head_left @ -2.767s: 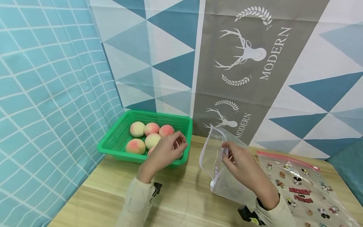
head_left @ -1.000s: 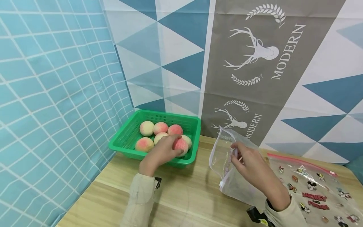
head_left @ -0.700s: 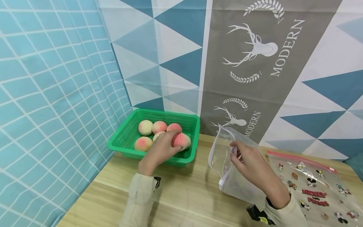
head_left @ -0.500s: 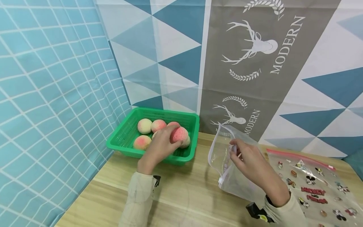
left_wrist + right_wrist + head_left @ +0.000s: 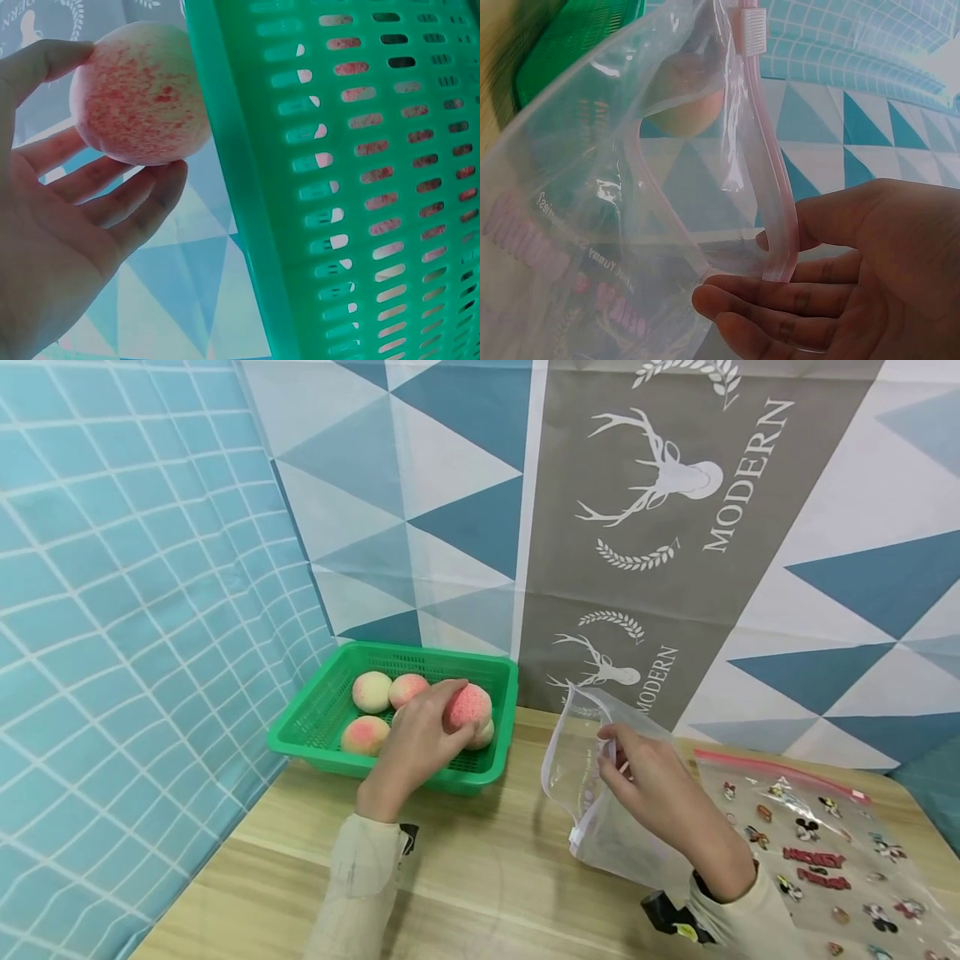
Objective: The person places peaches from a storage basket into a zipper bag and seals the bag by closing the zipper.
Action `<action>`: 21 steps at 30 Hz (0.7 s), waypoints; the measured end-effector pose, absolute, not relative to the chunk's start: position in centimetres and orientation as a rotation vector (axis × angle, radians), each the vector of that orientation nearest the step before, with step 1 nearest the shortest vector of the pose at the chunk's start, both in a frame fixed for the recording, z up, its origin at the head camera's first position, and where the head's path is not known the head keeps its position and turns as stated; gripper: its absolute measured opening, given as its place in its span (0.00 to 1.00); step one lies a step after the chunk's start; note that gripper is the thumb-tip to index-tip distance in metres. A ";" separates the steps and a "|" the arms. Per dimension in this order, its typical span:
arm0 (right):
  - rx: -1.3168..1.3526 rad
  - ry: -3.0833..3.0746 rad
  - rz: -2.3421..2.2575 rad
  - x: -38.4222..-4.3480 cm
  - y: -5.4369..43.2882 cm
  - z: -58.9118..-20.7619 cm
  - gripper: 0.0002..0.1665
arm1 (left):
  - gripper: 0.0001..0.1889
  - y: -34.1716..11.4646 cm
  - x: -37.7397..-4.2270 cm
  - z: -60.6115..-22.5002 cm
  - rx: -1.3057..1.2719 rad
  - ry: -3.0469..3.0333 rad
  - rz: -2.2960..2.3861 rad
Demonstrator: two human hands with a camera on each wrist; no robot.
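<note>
A pink-and-cream peach [image 5: 142, 94] is gripped between the thumb and fingers of my left hand [image 5: 420, 731], held up at the right side of a green plastic basket [image 5: 307, 739]. In the left wrist view it stands above the basket's rim. Several other peaches [image 5: 366, 736] lie in the basket, some partly hidden behind the hand. My right hand [image 5: 660, 785] pinches the edge of a clear zipper bag [image 5: 630, 839] with a pale lilac border. The bag's mouth gapes toward the basket, and its white slider [image 5: 751, 31] shows in the right wrist view.
A second clear zipper bag [image 5: 817, 860] with a red zip and cartoon prints lies flat at the right on the wooden table [image 5: 480, 877]. Behind stands a patterned wall cloth [image 5: 465, 560]; a blue checked cloth [image 5: 150, 610] hangs along the left.
My left hand has reached into the basket, taken hold of a peach and raised it off the others. My right hand keeps its pinch on the bag; the view has shifted slightly.
</note>
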State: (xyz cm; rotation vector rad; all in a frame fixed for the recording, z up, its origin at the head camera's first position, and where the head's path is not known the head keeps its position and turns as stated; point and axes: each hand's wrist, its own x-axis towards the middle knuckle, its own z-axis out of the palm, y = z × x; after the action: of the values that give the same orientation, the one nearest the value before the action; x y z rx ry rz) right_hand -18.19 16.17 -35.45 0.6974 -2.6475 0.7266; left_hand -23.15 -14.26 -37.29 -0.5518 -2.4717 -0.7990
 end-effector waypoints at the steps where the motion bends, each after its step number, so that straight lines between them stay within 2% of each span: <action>1: 0.698 -2.650 0.724 -18.2 16.1 -35.4 0.12 | 0.26 -14.3 -23.1 -37.3 -0.549 -2.465 -0.799; 21: 0.684 -2.653 0.696 -18.1 16.0 -35.3 0.12 | 0.28 -13.0 -22.2 -36.1 -0.624 -2.291 -0.897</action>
State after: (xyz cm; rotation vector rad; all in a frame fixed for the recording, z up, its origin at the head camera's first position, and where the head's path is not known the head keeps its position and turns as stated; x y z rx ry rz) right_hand -18.13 15.96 -35.33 0.6843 -2.6525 0.6962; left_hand -22.24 -13.00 -36.06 -0.6240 -2.2907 -0.8967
